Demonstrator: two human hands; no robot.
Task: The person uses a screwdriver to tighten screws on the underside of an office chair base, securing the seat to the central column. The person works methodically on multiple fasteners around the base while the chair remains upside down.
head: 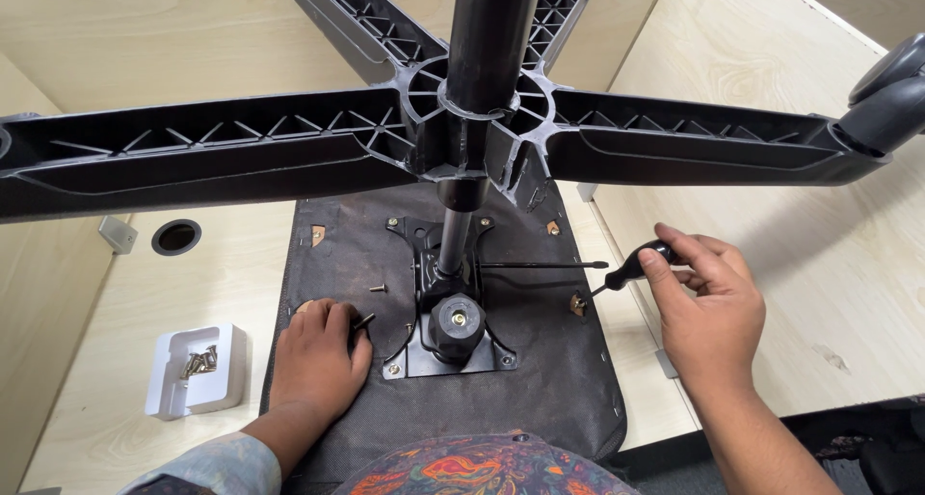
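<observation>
An upturned office chair lies on a light wooden desk, its dark fabric seat underside (pixel 540 360) facing up. A black metal mechanism plate (pixel 436 358) with a round knob (pixel 456 324) sits on the seat, and the gas column (pixel 453 240) rises to the black star base (pixel 289 148). My left hand (pixel 318 355) rests on the seat left of the plate, fingers on a small dark bolt or tool (pixel 363 321). My right hand (pixel 708 302) grips the black handle of a screwdriver (pixel 631 268), whose tip meets a screw (pixel 577 304) at the seat's right edge.
A loose screw (pixel 377 288) lies on the seat near the plate. A white tray (pixel 224 384) with several screws stands on the desk at the left, near a round cable hole (pixel 176 236). A thin black lever (pixel 544 265) sticks out to the right. A caster wheel (pixel 891 95) is at upper right.
</observation>
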